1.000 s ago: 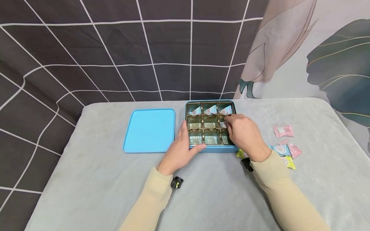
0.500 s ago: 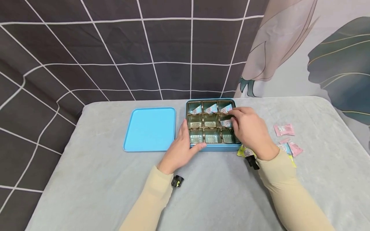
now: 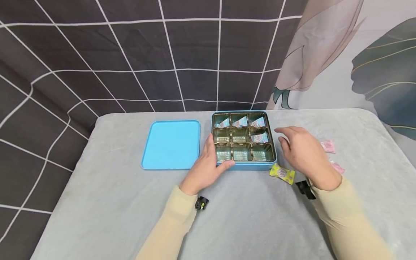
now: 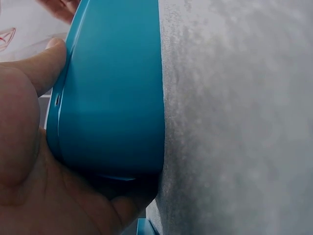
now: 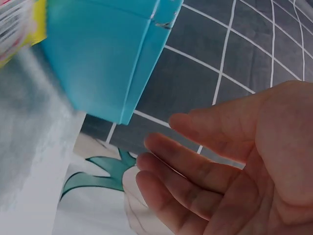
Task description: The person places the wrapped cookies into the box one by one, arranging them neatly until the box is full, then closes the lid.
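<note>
A blue square tin [image 3: 255, 166] with a brown compartment tray lies on the table. Blue-wrapped candies [image 3: 259, 138] sit in its back row and in the right compartment of its middle row. My left hand [image 3: 204, 169] holds the tin at the near left corner, thumb [image 4: 51, 63] over the front rim and fingers along the left side. Just right of the tin, my right hand [image 3: 303, 151] hovers with nothing in it, its fingers [image 5: 181, 166] loosely bent in the right wrist view. A yellow-wrapped candy [image 3: 282, 174] lies by the tin's near right corner.
Left of the tin lies a flat blue lid [image 3: 171, 145]. Pink-wrapped candies [image 3: 328, 146] are partly hidden behind my right hand and wrist. Grey cloth covers the table [image 3: 107, 202], and a dark checked curtain [image 3: 191, 47] hangs behind it.
My right hand has let go of a blue candy in the middle-right compartment, lifted out of the tin and moved right. The left hand keeps its place on the tin.
</note>
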The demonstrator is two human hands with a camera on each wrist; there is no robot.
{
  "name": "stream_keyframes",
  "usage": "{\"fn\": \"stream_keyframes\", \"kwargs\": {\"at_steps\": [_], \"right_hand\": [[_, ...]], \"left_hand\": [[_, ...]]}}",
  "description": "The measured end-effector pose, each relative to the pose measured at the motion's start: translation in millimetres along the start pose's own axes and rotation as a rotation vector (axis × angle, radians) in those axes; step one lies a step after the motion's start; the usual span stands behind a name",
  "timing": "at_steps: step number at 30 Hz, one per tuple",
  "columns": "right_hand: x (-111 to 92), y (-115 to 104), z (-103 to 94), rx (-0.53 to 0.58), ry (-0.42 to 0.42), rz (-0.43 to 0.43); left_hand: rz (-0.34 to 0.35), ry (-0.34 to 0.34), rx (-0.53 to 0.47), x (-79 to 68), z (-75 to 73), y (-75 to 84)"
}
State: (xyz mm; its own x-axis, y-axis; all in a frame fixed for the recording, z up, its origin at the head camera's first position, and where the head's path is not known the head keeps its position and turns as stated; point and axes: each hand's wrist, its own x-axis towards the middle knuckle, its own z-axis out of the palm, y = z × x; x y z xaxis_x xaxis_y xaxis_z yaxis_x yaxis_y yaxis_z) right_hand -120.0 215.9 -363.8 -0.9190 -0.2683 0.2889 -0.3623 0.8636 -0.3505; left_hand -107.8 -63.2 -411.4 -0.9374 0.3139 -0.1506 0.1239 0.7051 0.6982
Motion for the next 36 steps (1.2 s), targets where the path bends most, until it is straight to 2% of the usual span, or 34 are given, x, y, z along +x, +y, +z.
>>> {"fn": "stream_keyframes", "kwargs": {"at_steps": [5, 10, 18, 30, 36], "right_hand": [[-15.0, 11.4, -3.0, 0.003, -0.010, -0.036], [-29.1, 25.1, -10.9, -0.030, -0.060, -0.044], [-40.8, 44.4, -20.0, -0.046, -0.085, -0.078], [-63.3, 65.8, -21.7, -0.088, -0.123, -0.110], [-71.4, 79.4, -23.3, -0.116, -0.221, -0.037]], "left_hand": [[-0.009, -0.003, -0.006, -0.4, -0.3, 0.1], [-0.019, -0.015, -0.004, 0.6, 1.2, -0.4], [-0.018, -0.006, -0.011, 1.2, 2.3, -1.6], [-0.008, -0.005, 0.009, -0.6, 1.3, -1.5], [-0.008, -0.007, 0.006, -0.8, 0.7, -1.7]]}}
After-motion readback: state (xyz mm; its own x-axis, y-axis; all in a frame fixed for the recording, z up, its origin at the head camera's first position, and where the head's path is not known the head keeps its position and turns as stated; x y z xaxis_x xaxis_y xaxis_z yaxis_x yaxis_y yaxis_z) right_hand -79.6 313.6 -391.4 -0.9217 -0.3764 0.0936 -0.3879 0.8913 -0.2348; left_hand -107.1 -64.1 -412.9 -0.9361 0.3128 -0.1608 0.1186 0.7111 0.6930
